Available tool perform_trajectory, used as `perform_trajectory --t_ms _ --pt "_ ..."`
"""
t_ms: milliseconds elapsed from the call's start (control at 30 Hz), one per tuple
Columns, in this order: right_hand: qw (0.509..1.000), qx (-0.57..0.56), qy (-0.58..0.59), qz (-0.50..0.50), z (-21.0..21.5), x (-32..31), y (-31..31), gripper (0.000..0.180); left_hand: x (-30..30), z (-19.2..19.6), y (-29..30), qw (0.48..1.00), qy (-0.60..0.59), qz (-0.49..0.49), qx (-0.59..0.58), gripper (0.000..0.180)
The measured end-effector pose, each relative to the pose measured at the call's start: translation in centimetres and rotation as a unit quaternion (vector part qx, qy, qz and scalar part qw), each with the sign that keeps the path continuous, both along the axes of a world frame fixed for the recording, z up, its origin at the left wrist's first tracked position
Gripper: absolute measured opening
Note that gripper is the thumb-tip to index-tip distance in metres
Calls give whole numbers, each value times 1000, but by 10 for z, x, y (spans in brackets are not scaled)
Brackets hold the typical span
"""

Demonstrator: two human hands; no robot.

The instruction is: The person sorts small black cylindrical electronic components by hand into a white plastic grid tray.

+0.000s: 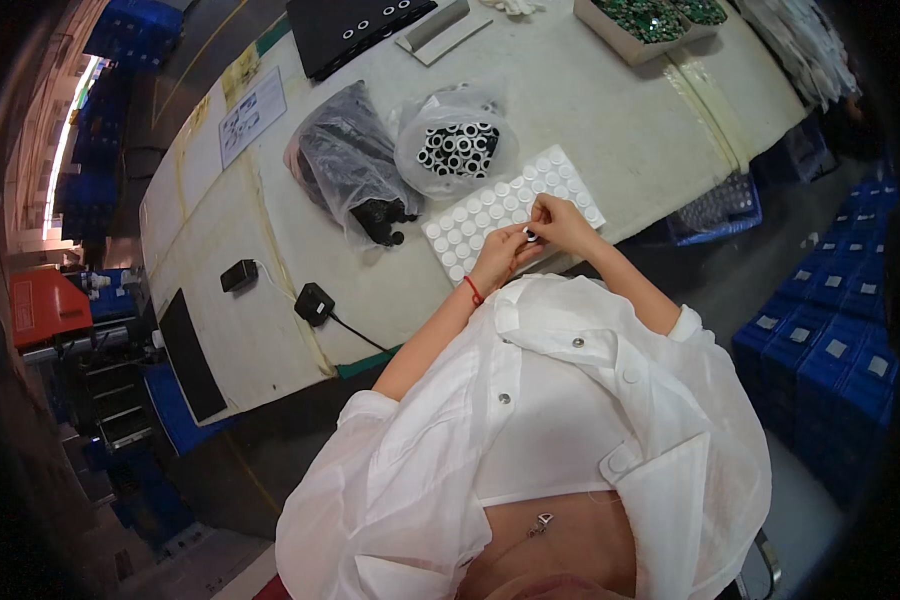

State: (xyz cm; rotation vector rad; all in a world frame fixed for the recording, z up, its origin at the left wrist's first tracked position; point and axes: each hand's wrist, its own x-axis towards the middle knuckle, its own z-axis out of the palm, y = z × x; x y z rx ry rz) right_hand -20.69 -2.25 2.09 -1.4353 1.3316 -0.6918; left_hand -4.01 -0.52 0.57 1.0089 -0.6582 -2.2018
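My left hand (501,255) and my right hand (562,224) meet over the near edge of a white tray (432,231) filled with rows of round white pieces. Between my fingertips is a small black-and-white ring (530,235); both hands are closed on it. Just beyond the tray, a clear plastic bag (410,150) stands open, full of similar black-and-white rings (460,148). Left of it lies another clear bag (335,150), with small black parts (380,218) spilling from its mouth.
A box of green circuit boards (645,20) stands at the far right. Farther back are a black panel with holes (355,35) and a metal bracket (445,32). Two black power adapters (315,303) with cables lie at left. Blue crates (820,340) are stacked beside the table.
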Motion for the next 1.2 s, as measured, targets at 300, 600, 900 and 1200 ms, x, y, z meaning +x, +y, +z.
perform_trajectory --t_ms 300,600,900,1200 --pt "1000 8 13 -9 -6 -1 0 14 -1 -6 2 999 -35 -7 -27 34" --pt "1000 17 0 15 -7 -9 14 14 2 -11 1 997 -45 -19 -56 33" --pt "986 -39 10 160 17 4 -8 19 4 -24 7 993 -31 18 -109 42" --pt "969 -115 -165 -143 19 52 -71 20 20 2 14 990 -80 107 -39 34"
